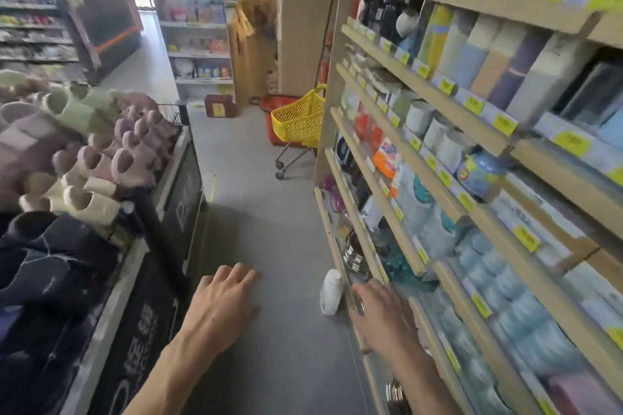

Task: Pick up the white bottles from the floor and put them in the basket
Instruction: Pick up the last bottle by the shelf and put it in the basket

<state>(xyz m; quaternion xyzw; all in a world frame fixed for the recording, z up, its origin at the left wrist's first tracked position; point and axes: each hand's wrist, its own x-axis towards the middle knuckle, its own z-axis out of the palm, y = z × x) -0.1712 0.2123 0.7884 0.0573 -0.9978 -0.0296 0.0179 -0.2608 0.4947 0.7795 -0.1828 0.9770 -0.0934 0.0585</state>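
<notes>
Lying on the floor at the foot of the shelving (377,193), one white bottle (332,293) is not yet lifted. The right hand (384,317) is held just beside it, grip released; the left hand (224,300) is spread, empty. The yellow basket (298,121) is parked at the shelving's far end.

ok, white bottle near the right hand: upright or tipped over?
Upright. The white bottle stands base down on the floor, cap on top, slightly tilted. The right hand is beside it, not gripping it.
</notes>
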